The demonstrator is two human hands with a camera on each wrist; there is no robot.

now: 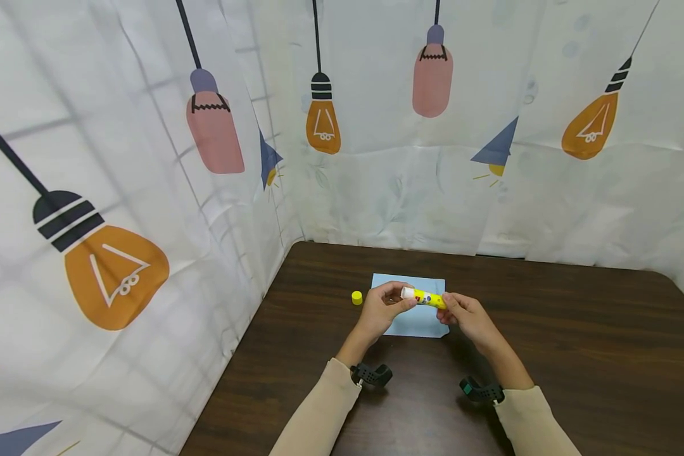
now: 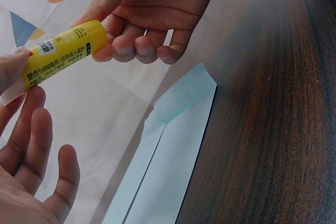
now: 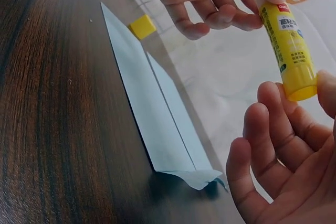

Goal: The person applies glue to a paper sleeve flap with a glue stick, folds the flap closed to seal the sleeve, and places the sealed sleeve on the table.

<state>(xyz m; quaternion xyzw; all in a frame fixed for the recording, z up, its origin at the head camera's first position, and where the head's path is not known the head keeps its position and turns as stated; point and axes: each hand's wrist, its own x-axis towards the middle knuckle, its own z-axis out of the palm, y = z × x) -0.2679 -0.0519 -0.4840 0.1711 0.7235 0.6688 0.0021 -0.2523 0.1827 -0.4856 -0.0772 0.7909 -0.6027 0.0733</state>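
Note:
A yellow glue stick (image 1: 429,298) is held level above a light blue folded paper (image 1: 415,324). The left hand (image 1: 379,310) pinches its white end between thumb and fingers, while the right hand (image 1: 468,316) pinches the yellow base end. In the left wrist view the tube (image 2: 63,51) carries printed text, and the paper (image 2: 176,129) shows a long seam and a creased end flap. The right wrist view shows the glue stick (image 3: 287,45) with its white end partly hidden by the left fingers. A yellow cap (image 1: 356,297) stands on the table left of the paper.
The dark brown wooden table (image 1: 576,329) extends around the paper. White curtains (image 1: 376,190) printed with lamps and bulbs hang along its left and far edges. Both wrists wear black straps, below beige sleeves (image 1: 325,405).

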